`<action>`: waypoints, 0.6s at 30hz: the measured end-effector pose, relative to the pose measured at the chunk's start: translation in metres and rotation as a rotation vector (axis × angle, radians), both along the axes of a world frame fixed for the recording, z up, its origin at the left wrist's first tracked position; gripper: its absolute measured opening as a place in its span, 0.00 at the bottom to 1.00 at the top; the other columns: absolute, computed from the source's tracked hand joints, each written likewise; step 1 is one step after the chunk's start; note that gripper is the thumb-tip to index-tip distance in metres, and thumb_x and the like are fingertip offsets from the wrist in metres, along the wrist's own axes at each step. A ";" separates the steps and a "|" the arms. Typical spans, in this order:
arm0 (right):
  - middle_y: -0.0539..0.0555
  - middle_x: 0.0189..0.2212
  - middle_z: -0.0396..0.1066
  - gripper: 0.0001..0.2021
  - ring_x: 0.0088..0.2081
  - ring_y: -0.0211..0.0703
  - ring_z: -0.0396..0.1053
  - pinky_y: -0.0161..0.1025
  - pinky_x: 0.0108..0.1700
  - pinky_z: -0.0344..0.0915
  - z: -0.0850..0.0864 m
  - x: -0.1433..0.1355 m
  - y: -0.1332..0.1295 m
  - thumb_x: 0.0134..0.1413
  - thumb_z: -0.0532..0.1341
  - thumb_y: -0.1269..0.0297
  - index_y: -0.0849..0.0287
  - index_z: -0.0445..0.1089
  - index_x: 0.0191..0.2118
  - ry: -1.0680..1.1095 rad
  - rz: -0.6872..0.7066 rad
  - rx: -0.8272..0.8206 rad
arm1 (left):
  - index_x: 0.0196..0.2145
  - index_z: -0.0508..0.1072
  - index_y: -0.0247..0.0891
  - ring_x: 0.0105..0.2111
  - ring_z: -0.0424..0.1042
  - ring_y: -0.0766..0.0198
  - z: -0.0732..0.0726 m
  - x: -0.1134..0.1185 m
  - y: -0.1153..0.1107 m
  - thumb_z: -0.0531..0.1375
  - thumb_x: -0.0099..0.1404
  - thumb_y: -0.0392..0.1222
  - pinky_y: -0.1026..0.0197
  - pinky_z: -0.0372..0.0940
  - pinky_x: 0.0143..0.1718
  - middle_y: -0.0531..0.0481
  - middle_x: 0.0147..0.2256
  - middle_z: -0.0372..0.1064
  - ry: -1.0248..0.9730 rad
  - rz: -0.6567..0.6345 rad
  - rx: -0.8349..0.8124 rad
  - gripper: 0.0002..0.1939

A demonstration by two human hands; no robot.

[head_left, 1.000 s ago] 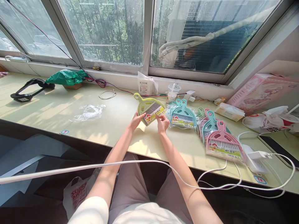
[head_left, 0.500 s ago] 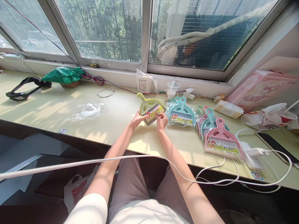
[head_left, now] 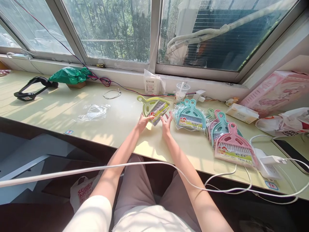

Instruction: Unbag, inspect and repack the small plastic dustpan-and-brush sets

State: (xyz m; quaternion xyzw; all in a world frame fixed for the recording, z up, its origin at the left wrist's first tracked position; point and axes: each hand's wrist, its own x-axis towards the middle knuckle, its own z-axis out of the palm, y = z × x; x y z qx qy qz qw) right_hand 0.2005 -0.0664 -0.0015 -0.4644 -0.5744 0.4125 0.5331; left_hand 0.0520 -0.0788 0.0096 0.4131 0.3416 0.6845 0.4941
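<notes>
A yellow-green mini dustpan and brush set [head_left: 155, 108] with a printed label is tilted above the table, its handle pointing up and left. My left hand [head_left: 144, 122] grips its lower left edge, thumb on the front. Just off its lower right side is my right hand [head_left: 167, 122], fingers spread and apart; whether a fingertip still touches the edge is hard to tell. To the right lie wrapped blue dustpan sets [head_left: 191, 117]. Further right, a pink dustpan set [head_left: 235, 146] rests in front of another blue one [head_left: 220, 125].
Crumpled clear plastic [head_left: 95, 112] lies on the table [head_left: 125, 129] to the left. A plastic cup [head_left: 181, 93] and a packet [head_left: 153, 82] stand by the window. A white cable [head_left: 96, 168] crosses above my forearms. A power strip [head_left: 267, 166] sits at right.
My right hand has let go of the label area, its fingers now spread apart. The yellow-green set has turned slightly in my left hand. The view has shifted a little left.
</notes>
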 end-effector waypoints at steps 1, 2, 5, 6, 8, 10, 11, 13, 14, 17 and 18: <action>0.63 0.69 0.54 0.36 0.66 0.52 0.61 0.50 0.59 0.69 -0.001 -0.002 0.001 0.63 0.53 0.52 0.53 0.43 0.73 0.044 0.087 -0.011 | 0.61 0.69 0.40 0.53 0.76 0.45 0.000 -0.001 0.000 0.76 0.47 0.38 0.43 0.66 0.57 0.40 0.51 0.78 0.000 -0.006 -0.008 0.44; 0.63 0.68 0.58 0.35 0.65 0.53 0.63 0.51 0.59 0.69 -0.002 -0.003 0.002 0.64 0.53 0.53 0.54 0.44 0.72 0.093 0.163 -0.020 | 0.61 0.70 0.40 0.52 0.76 0.45 -0.001 -0.002 0.000 0.76 0.47 0.38 0.43 0.67 0.57 0.40 0.51 0.78 0.001 -0.015 -0.018 0.43; 0.65 0.62 0.68 0.34 0.59 0.54 0.70 0.52 0.56 0.72 -0.006 -0.005 0.007 0.63 0.53 0.51 0.57 0.50 0.70 0.209 0.226 -0.048 | 0.61 0.70 0.39 0.52 0.77 0.43 -0.001 -0.004 -0.001 0.76 0.48 0.39 0.43 0.68 0.55 0.38 0.50 0.78 0.010 -0.059 -0.043 0.43; 0.66 0.60 0.70 0.33 0.57 0.54 0.72 0.52 0.55 0.73 -0.007 -0.004 0.009 0.62 0.54 0.51 0.58 0.51 0.69 0.230 0.201 -0.065 | 0.61 0.70 0.38 0.52 0.77 0.43 0.000 -0.004 -0.001 0.77 0.48 0.40 0.43 0.69 0.54 0.38 0.51 0.78 0.019 -0.076 -0.051 0.44; 0.66 0.56 0.73 0.33 0.51 0.53 0.76 0.52 0.51 0.75 -0.008 -0.002 0.014 0.61 0.55 0.51 0.59 0.54 0.68 0.260 0.144 -0.113 | 0.61 0.70 0.38 0.50 0.77 0.42 0.001 -0.003 -0.001 0.77 0.46 0.41 0.45 0.70 0.52 0.37 0.51 0.78 0.049 -0.100 -0.074 0.45; 0.65 0.53 0.75 0.31 0.46 0.51 0.77 0.51 0.48 0.76 -0.009 0.002 0.017 0.59 0.56 0.52 0.60 0.56 0.65 0.285 0.094 -0.156 | 0.61 0.70 0.37 0.49 0.78 0.43 0.002 -0.001 -0.002 0.78 0.46 0.42 0.47 0.72 0.48 0.36 0.51 0.78 0.085 -0.107 -0.103 0.45; 0.64 0.51 0.76 0.30 0.45 0.50 0.77 0.51 0.47 0.76 -0.009 0.003 0.018 0.59 0.57 0.53 0.60 0.58 0.64 0.301 0.072 -0.171 | 0.61 0.70 0.37 0.48 0.78 0.43 0.002 0.001 -0.002 0.78 0.46 0.42 0.48 0.72 0.47 0.36 0.51 0.77 0.102 -0.105 -0.113 0.45; 0.63 0.49 0.76 0.29 0.43 0.49 0.77 0.49 0.45 0.77 -0.009 0.006 0.020 0.57 0.58 0.53 0.60 0.60 0.61 0.337 0.039 -0.188 | 0.61 0.69 0.38 0.48 0.78 0.45 0.002 0.004 -0.003 0.78 0.47 0.43 0.49 0.73 0.46 0.36 0.52 0.77 0.133 -0.097 -0.118 0.45; 0.62 0.47 0.77 0.28 0.43 0.49 0.77 0.48 0.44 0.77 -0.009 0.006 0.020 0.56 0.60 0.53 0.60 0.61 0.59 0.355 0.027 -0.195 | 0.61 0.69 0.38 0.48 0.78 0.45 0.002 0.006 -0.004 0.78 0.47 0.44 0.49 0.73 0.46 0.37 0.52 0.77 0.148 -0.096 -0.115 0.45; 0.59 0.44 0.78 0.26 0.42 0.48 0.76 0.45 0.42 0.76 -0.008 0.008 0.020 0.52 0.63 0.54 0.58 0.64 0.55 0.401 -0.010 -0.222 | 0.62 0.66 0.38 0.48 0.77 0.47 0.003 0.008 -0.004 0.77 0.47 0.45 0.48 0.72 0.48 0.38 0.52 0.76 0.200 -0.096 -0.094 0.46; 0.59 0.44 0.78 0.25 0.42 0.48 0.76 0.44 0.41 0.76 -0.008 0.009 0.020 0.51 0.64 0.55 0.58 0.64 0.54 0.417 -0.028 -0.234 | 0.62 0.65 0.38 0.49 0.77 0.48 0.003 0.009 -0.005 0.78 0.47 0.45 0.47 0.72 0.50 0.38 0.52 0.76 0.219 -0.089 -0.086 0.47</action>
